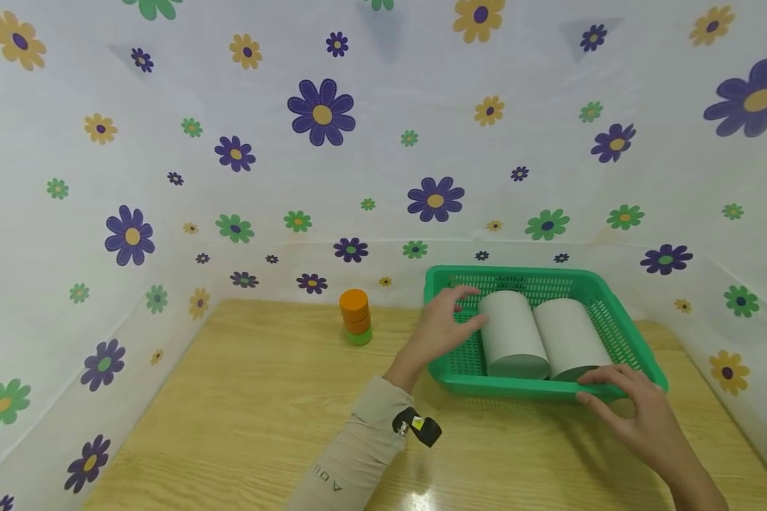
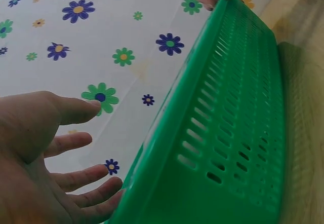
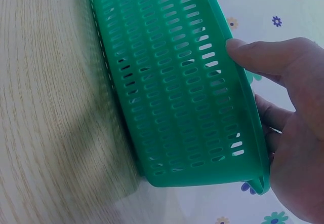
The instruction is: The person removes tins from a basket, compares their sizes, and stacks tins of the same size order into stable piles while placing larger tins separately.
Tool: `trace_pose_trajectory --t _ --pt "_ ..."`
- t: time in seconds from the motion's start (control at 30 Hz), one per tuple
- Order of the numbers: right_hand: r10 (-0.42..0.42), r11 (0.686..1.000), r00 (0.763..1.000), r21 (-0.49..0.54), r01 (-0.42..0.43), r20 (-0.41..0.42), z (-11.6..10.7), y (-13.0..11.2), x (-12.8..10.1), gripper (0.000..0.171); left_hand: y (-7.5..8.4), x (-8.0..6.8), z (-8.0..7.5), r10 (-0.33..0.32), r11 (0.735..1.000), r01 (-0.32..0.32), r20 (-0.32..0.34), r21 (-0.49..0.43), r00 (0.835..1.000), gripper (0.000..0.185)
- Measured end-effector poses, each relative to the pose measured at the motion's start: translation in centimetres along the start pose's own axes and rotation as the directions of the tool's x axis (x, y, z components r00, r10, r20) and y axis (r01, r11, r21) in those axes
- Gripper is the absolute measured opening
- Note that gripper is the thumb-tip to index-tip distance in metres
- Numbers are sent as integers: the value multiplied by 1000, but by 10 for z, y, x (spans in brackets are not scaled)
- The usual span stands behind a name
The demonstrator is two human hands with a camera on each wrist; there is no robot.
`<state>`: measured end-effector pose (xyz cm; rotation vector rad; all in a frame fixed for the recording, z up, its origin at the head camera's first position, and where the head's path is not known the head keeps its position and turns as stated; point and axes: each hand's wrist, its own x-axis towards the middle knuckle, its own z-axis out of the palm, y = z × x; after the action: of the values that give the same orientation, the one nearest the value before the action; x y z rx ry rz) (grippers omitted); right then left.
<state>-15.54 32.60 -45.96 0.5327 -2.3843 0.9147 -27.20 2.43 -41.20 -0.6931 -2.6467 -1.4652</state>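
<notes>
A green plastic basket (image 1: 498,387) with slotted walls stands on the table at the right. Two white paper rolls (image 1: 514,330) lie side by side inside it, filling its middle and right. My left hand (image 1: 439,323) hovers over the basket's left side, fingers spread and the thumb near the left roll; nothing is in its grasp. The left wrist view shows those fingertips right at the rim. With the thumb outside and the fingers over the inner side, my right hand (image 1: 639,411) pinches the front rim near the right corner.
A small stack of orange and green round pieces (image 1: 356,317) stands left of the basket, near the back of the wooden table (image 1: 262,397). Flower-patterned white sheeting (image 1: 358,170) rises behind the table and along both sides.
</notes>
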Motion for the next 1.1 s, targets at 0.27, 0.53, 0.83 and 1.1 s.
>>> trace_pose_trajectory --t 0.27,0.53,0.83,1.1 --pt "6 1000 1000 -12 -6 1 -2 -1 0 38 13 16 20 -55 996 51 50 70 997 56" --pt "3 1000 1000 -4 -3 -1 -2 -4 2 38 21 31 50 -206 967 203 7 158 978 66" --pt "7 1000 1000 1 -7 -4 0 -2 0 38 27 38 71 -319 935 315 0 164 948 84" --pt "5 1000 1000 -4 -5 -8 0 -3 1 38 20 45 84 -427 904 424 68 55 902 94"
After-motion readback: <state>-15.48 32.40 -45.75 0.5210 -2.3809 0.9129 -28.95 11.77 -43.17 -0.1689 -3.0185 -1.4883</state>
